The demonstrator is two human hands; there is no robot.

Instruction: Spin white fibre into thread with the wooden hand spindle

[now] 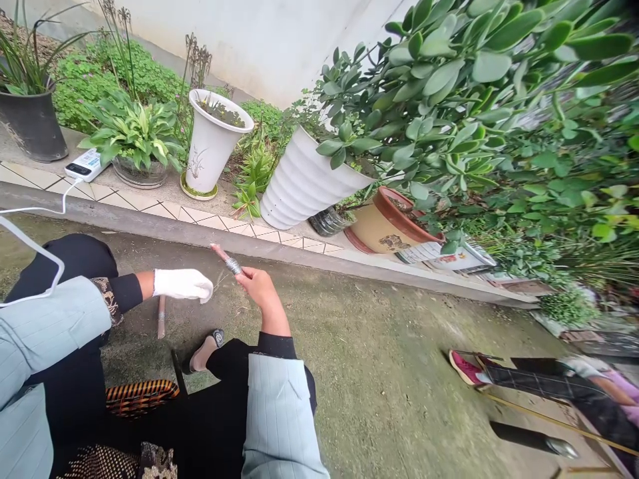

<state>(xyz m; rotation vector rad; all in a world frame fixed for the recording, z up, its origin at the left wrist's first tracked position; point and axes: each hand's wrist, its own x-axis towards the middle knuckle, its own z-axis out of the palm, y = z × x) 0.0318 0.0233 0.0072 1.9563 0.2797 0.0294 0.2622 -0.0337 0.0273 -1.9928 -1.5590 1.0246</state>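
Note:
My right hand (pixel 258 289) is closed around the lower part of a short reddish-brown stick (pixel 217 251). Silvery wire (pixel 232 266) is wound about the stick just above my fingers. In a white glove, my left hand (pixel 184 285) is pinched together a little to the left of it. Thin wire strands (pixel 218 282) run from the gloved fingertips toward my right hand. Below my left wrist a second brownish stick (pixel 161 318) shows, partly hidden by the arm.
A tiled ledge (pixel 200 216) crosses ahead, bearing a white flared pot (pixel 210 156), a ribbed white planter (pixel 304 183), a tan pot (pixel 387 226) and a white power bank (pixel 86 165) with its cable. An orange-black woven basket (pixel 142 397) sits by my legs. Another person's red shoe (pixel 465 368) is at right.

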